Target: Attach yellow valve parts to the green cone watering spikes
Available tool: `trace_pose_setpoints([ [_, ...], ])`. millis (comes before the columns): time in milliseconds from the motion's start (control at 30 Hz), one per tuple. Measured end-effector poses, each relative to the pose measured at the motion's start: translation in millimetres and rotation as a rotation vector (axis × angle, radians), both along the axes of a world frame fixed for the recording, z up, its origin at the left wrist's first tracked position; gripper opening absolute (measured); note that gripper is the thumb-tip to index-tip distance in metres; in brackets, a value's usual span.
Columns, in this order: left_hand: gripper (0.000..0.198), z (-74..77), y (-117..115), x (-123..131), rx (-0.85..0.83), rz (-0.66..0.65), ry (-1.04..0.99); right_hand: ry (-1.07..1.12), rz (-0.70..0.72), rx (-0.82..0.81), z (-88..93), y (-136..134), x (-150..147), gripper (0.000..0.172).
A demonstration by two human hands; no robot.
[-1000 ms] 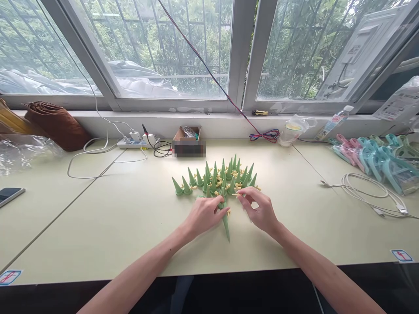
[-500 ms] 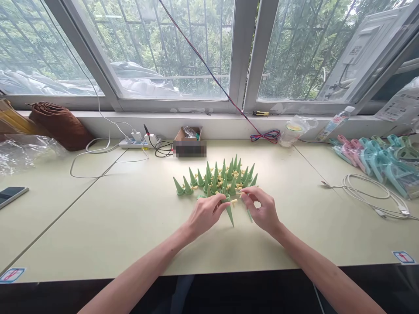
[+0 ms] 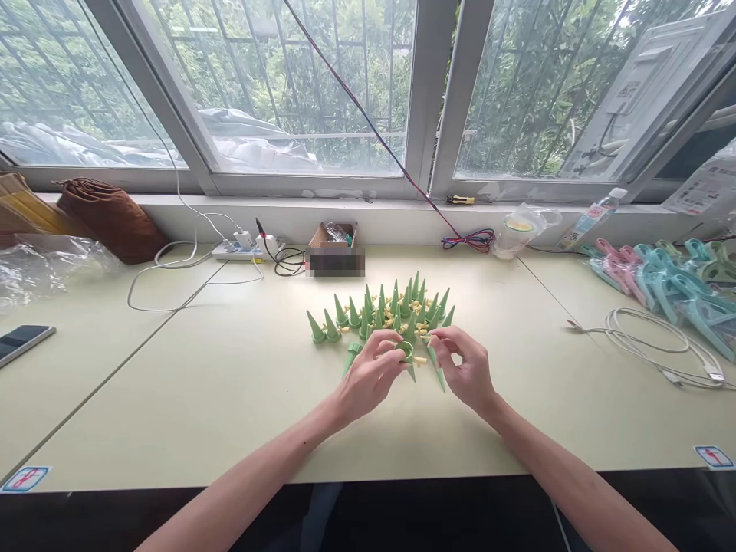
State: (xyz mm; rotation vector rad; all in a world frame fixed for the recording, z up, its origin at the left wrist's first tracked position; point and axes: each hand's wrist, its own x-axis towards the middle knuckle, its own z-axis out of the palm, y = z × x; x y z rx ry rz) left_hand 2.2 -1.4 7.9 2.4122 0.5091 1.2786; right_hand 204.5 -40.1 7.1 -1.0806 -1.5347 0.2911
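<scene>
My left hand (image 3: 368, 376) is closed around a green plastic watering spike (image 3: 405, 351), its open collar facing up and its tip pointing down. A small pale-yellow valve (image 3: 421, 360) sticks out of the side of that collar. My right hand (image 3: 460, 364) pinches another small yellow piece (image 3: 425, 336) between thumb and fingertips, just right of the collar. Just past both hands, several green spikes (image 3: 317, 328) stand points up, with yellow valves (image 3: 404, 308) scattered among them. One spike (image 3: 352, 354) lies by my left hand, another (image 3: 441, 376) under my right.
Behind the spikes stand a small open box (image 3: 334, 238) and a power strip (image 3: 227, 251) with cables. To the right lie a coiled white cable (image 3: 661, 330) and bagged plastic clips (image 3: 684, 284). A phone (image 3: 23, 343) rests at the far left of the table (image 3: 218, 406).
My left hand has shifted slightly right, and the held spike has turned so its collar opening shows more. My right hand still pinches its yellow piece. The view has moved a little.
</scene>
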Motion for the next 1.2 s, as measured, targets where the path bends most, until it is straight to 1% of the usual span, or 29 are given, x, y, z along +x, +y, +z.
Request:
trace_pose_setpoints([
  [67, 0.009, 0.6, -1.0, 0.6, -0.109, -0.037, -0.072, 0.001, -0.002, 0.004, 0.1, 0.2, 0.1, 0.009],
  [133, 0.008, 1.7, -2.0, 1.3, -0.253, -0.079, -0.145, 0.003, 0.0, 0.01, 0.3, 0.4, 0.2, 0.009],
  [200, 0.007, 3.3, -2.9, 1.8, -0.378, -0.111, -0.182, 0.005, 0.003, 0.015, 0.5, 0.2, 0.3, 0.008],
  [267, 0.009, 4.9, -3.1, 2.0, -0.442, -0.113, -0.182, 0.007, 0.009, 0.021, 0.5, -0.2, 0.5, 0.008],
  [367, 0.012, 5.7, -1.9, 1.5, -0.432, -0.072, -0.158, 0.004, 0.039, 0.032, 0.0, -1.3, 0.7, 0.009],
  [600, 0.013, 5.4, 0.0, 0.3, -0.237, 0.053, -0.076, -0.047, 0.133, 0.047, -0.3, -3.9, 0.3, 0.011],
  [833, 0.014, 7.6, -1.7, 1.1, -0.213, 0.095, -0.064, -0.079, 0.154, 0.038, 2.3, -6.0, 0.0, 0.012],
  [900, 0.015, 8.0, -2.5, 1.4, -0.234, 0.104, -0.066, -0.086, 0.157, 0.035, 2.6, -6.1, -0.2, 0.012],
  [1000, 0.015, 8.7, -4.1, 2.2, -0.337, 0.1, -0.078, -0.104, 0.171, 0.033, 2.5, -5.8, -0.2, 0.011],
  [1100, 0.016, 8.7, -5.0, 2.7, -0.462, 0.039, -0.101, -0.114, 0.193, 0.032, 2.0, -5.4, 0.0, 0.01],
  [1200, 0.022, 8.9, -5.3, 3.0, -0.579, -0.05, -0.134, -0.112, 0.205, 0.037, 1.8, -5.2, 0.4, 0.01],
])
